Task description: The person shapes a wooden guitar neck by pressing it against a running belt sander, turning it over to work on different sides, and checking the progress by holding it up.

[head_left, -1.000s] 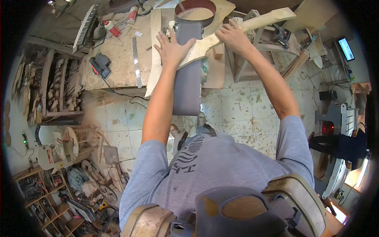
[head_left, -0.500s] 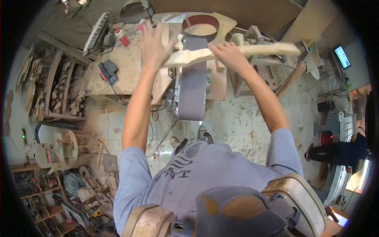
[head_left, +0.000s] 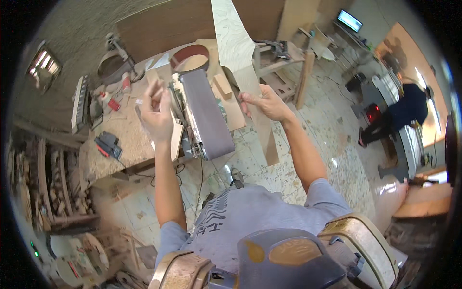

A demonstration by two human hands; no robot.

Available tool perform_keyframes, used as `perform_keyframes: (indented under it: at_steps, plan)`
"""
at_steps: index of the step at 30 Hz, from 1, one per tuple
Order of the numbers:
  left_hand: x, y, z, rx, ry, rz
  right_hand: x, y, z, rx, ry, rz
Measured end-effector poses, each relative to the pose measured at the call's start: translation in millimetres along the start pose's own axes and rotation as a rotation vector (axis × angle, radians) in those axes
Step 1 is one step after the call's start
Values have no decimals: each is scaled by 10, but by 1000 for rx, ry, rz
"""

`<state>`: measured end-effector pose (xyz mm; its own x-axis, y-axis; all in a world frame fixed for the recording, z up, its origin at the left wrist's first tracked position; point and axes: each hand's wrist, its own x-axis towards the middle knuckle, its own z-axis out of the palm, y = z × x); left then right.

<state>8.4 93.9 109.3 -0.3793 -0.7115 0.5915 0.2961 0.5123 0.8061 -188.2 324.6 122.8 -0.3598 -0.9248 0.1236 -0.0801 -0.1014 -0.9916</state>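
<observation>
A: What is held, and by which hand?

B: The shaped wooden piece (head_left: 234, 41) is gripped by the fingers of the right hand (head_left: 270, 103), closed around its narrow part. It is positioned to the right of the belt sander (head_left: 204, 113), apart from the belt in this view; its near end is suspended over the tiled floor (head_left: 296, 139). The left hand (head_left: 159, 118) is raised above the desk (head_left: 129, 132); its fingers are loosely curled and no object is seen in them.

A: Which faults should be anticipated?

B: With only 1 hand applied to a long piece, twisting or dropping could be caused by its overhanging ends. The wood block (head_left: 222, 85) could be struck if the piece is swung left. If the belt is running, which cannot be told, the piece could be snatched by a glancing contact, or the left fingers abraded.

A: Are any markings legible?

B: Dark lettering and stripes are printed on the grey shirt (head_left: 260, 207); the lettering is partly distorted. The label on the red-and-white bottle (head_left: 111, 102) and the text on the lit screen (head_left: 350, 20) are too small to be read.
</observation>
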Motion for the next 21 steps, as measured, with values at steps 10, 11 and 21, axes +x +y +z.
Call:
perform_keyframes:
  at_steps: [10, 11, 21]
  plan:
    - [-629, -24, 218, -214, -434, -234, -666, -179, 478, 23, 301, -15]
    - [-695, 1, 231, -207, -467, -267, -714, -180, 508, 29, 322, -21]
    - [-1264, 108, 550, -370, -814, -414, -847, -134, 399, 242, 425, -62]
